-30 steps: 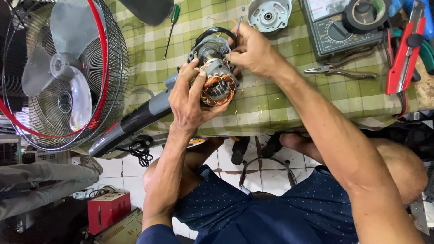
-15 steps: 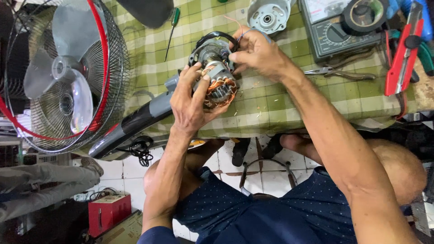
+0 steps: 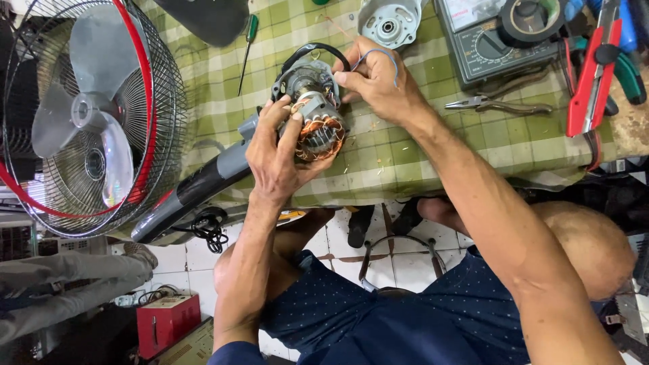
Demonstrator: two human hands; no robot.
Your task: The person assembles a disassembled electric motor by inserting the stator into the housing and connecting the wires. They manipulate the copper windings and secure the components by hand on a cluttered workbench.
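- Your left hand (image 3: 280, 152) wraps around the small electric motor with bare copper windings and a grey metal housing (image 3: 314, 111), fingers curled shut over its lower side, thumb pressed near the coils.
- Your right hand (image 3: 375, 81) is closed in a pinch at the motor's upper edge, with a thin blue-grey wire (image 3: 378, 55) looping over its knuckles.
- That motor sits just above the table covered in green-and-white checked cloth (image 3: 405, 155), at the end of a grey fan neck (image 3: 216, 172) that slants down to the left.
- Left of the hands, a wire-caged fan head with a red rim and pale grey blades (image 3: 88, 115) lies on its side.
- Near your right hand lie a round grey metal motor cover (image 3: 389, 23), long-nose pliers (image 3: 497, 105) and a grey multimeter (image 3: 483, 40) with a roll of black tape (image 3: 531, 17) on it.
- A green-handled screwdriver (image 3: 247, 47) lies above your left hand.
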